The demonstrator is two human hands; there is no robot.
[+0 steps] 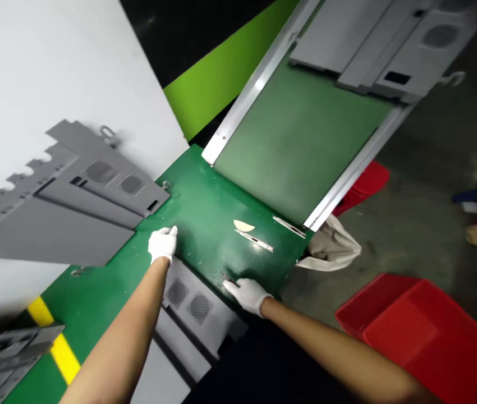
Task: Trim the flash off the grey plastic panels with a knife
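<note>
A grey plastic panel (196,331) with two round speaker-like grilles lies close to my body, its lower part hidden by my arm and dark clothing. My left hand (163,244), in a white glove, is closed at the panel's far left corner; its fingertips are partly hidden. My right hand (247,295), also gloved, is closed around a small knife (226,276), with only its thin dark tip showing beyond the fingers. That hand is just past the panel's far right edge. On the green table beyond lie two slim pale tools (254,240) and a cream half-round piece (244,225).
A similar grey panel (91,196) leans on the white wall at left. A green conveyor belt (301,129) with metal rails carries more panels (373,45). Red bins (423,331) and a pale open bag (333,247) stand at right. More grey parts (7,359) sit lower left.
</note>
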